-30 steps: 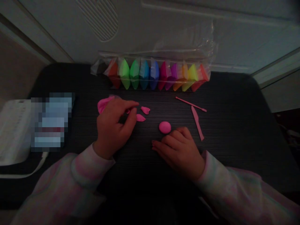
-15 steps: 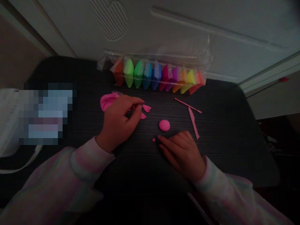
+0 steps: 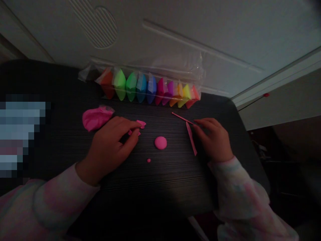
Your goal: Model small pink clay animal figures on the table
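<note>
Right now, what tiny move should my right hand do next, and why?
I'd probably pinch the stick and lift gently: your right hand has its thumb and a finger at the stick's right end. The knife has its tip right by the stick, so a quick tug might bump it.

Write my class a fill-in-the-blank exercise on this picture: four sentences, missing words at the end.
1. The right hand is at one end of the thin stick, whose colour is ____.
2. Between the purple packet and the yellow packet stands one coloured ____.
3. Of the large lump and the small lump, the one nearer the person is the ____ one.
4. The left hand is by the pink scraps; the knife-shaped tool lies nearer the ____ hand.
Missing words: pink; orange; small; right.
</note>
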`<state>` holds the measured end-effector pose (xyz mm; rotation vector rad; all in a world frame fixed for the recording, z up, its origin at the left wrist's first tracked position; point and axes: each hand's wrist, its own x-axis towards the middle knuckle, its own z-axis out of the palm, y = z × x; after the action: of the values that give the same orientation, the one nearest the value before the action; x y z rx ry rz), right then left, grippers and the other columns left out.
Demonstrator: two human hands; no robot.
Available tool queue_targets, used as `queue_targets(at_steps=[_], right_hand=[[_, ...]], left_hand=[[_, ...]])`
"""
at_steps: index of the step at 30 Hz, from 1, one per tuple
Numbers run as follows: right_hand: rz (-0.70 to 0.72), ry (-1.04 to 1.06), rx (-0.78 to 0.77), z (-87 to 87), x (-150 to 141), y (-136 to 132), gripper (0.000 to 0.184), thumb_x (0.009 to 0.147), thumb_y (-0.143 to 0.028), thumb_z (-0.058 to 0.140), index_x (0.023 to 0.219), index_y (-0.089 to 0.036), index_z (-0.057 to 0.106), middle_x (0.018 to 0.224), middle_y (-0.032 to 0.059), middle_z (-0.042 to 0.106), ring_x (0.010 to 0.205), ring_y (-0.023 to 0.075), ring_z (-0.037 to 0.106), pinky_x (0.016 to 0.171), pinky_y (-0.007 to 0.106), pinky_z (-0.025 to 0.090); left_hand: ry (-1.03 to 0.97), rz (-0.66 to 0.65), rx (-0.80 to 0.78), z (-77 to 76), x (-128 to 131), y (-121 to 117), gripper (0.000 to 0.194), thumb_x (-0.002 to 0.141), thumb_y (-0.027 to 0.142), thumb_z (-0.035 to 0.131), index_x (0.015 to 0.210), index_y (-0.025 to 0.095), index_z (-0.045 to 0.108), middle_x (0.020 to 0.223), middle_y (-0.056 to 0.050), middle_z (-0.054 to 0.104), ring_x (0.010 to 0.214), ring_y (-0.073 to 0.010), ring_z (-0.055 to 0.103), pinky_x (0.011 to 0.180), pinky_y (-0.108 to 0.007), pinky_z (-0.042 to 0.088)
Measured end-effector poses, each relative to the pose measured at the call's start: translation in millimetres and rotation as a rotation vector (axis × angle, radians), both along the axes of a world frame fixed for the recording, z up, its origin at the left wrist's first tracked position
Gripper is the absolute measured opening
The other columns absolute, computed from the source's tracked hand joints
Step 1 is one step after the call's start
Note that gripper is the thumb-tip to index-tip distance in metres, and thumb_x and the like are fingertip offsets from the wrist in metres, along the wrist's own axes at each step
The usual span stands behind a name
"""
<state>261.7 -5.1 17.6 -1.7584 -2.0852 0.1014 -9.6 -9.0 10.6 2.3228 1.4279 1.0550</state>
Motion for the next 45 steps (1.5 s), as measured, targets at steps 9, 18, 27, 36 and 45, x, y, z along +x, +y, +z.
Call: queue_targets(at_steps=[9, 18, 27, 36, 45], right_hand=[[0.044, 0.031, -0.125, -5.1, 8, 26, 0.019, 0.081, -0.027, 0.054, 0.090, -0.017, 0.067, 0.087, 0.0062, 0.062, 0.082, 0.0183, 0.059, 0.075, 0.034, 0.046], [-0.033, -0.136, -0.296, 10.8, 1, -21, 0.017, 0.078, -0.033, 0.058, 0.082, -0.017, 0.062, 0.074, 0.0028, 0.062, 0.063, 0.0163, 0.059, 0.058, 0.029, 0.046], [-0.036, -0.427, -0.248, 11.6, -7, -29, 0.017, 0.081, -0.023, 0.046, 0.076, -0.017, 0.061, 0.076, 0.0071, 0.064, 0.063, 0.0211, 0.060, 0.054, 0.031, 0.041], [0.051, 0.175, -0.402, 19.8, -17, -44, 0.013, 0.085, -0.025, 0.041, 0.079, -0.020, 0.050, 0.060, -0.0019, 0.056, 0.050, 0.0115, 0.053, 0.047, 0.022, 0.039], [0.255, 0.112, -0.400, 10.1, -57, -57, 0.020, 0.085, -0.030, 0.048, 0.070, -0.019, 0.055, 0.059, -0.0021, 0.057, 0.056, 0.0129, 0.049, 0.062, 0.029, 0.034]], left_hand=[[0.007, 0.025, -0.012, -1.5, -1, 0, 0.012, 0.076, 0.022, 0.054, 0.084, 0.022, 0.062, 0.078, -0.001, 0.066, 0.063, -0.0151, 0.058, 0.060, -0.028, 0.046], [0.021, 0.030, -0.020, -0.4, -1, -1, 0.011, 0.077, 0.021, 0.053, 0.085, 0.022, 0.061, 0.078, -0.001, 0.066, 0.063, -0.0145, 0.058, 0.061, -0.028, 0.047], [-0.007, -0.013, 0.028, 0.0, 1, -1, 0.011, 0.077, 0.017, 0.054, 0.085, 0.018, 0.061, 0.080, -0.003, 0.066, 0.070, -0.0146, 0.059, 0.066, -0.028, 0.048], [-0.019, 0.028, -0.031, -0.6, 0, -1, 0.013, 0.078, 0.020, 0.051, 0.085, 0.027, 0.060, 0.082, 0.001, 0.067, 0.068, -0.0150, 0.059, 0.065, -0.029, 0.047], [-0.017, 0.005, 0.018, -1.4, 1, -1, 0.011, 0.079, 0.017, 0.052, 0.085, 0.020, 0.061, 0.076, -0.001, 0.065, 0.072, -0.0141, 0.060, 0.067, -0.028, 0.047]])
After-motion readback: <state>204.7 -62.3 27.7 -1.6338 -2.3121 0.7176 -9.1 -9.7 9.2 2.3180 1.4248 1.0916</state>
